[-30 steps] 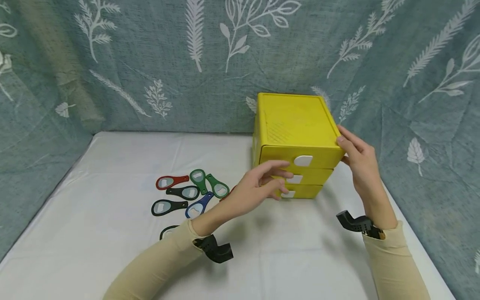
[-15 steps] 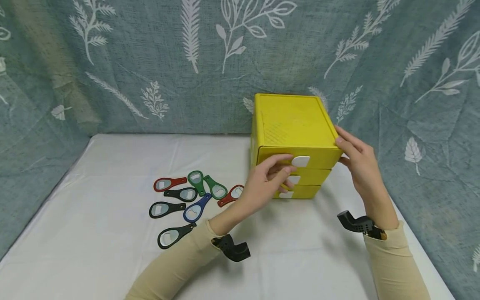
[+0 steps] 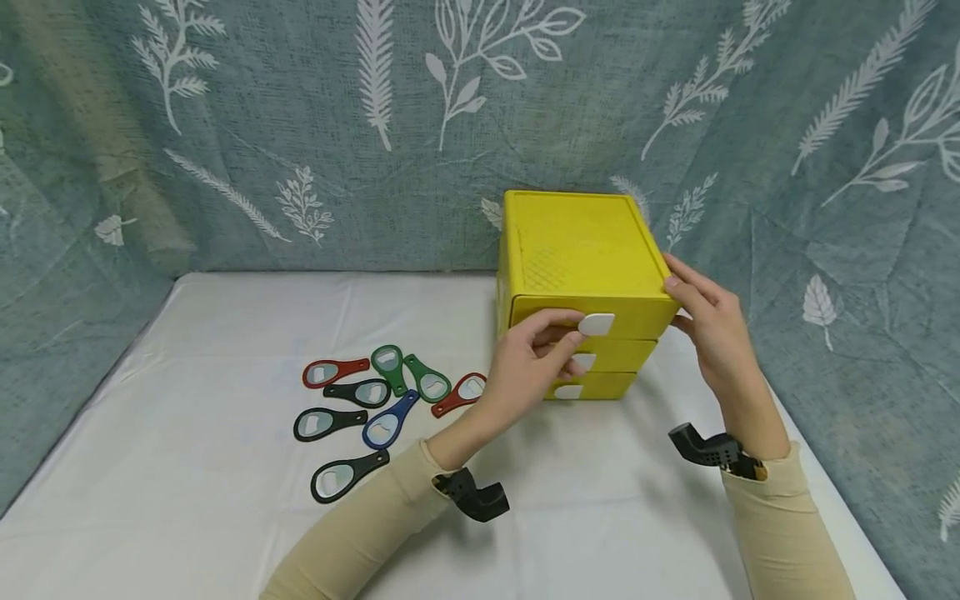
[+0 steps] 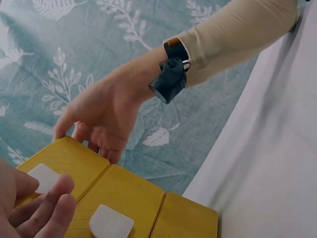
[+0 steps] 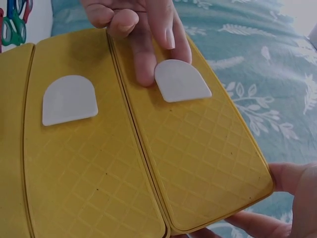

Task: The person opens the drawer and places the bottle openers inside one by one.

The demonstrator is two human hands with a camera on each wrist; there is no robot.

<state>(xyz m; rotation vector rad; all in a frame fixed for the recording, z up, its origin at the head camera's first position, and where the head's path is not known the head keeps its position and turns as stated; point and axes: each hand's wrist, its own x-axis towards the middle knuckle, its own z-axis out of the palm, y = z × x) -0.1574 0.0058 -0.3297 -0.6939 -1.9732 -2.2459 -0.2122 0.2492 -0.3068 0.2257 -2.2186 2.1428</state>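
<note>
A yellow three-drawer box [image 3: 585, 242] stands at the table's back right, its drawers closed. Each drawer front carries a white tab. My left hand [image 3: 528, 358] reaches to the top drawer's tab [image 3: 597, 324], index finger and thumb at its near edge. In the right wrist view the fingertips meet that tab [image 5: 182, 82], while the middle drawer's tab [image 5: 70, 100] is untouched. My right hand [image 3: 708, 325] grips the box's right side near the front corner, thumb by the top edge. The left wrist view shows that same hand [image 4: 101, 114] behind the box edge.
Several bottle openers in black, red, green and blue lie left of the box, including a blue one [image 3: 386, 425] and a red one [image 3: 459, 395] close to the left forearm. A patterned curtain [image 3: 322, 125] hangs behind the white-covered table [image 3: 187, 400].
My left hand has moved right, from beside the drawer front to the top tab, its fingers closing in on it. My right hand keeps its hold on the box.
</note>
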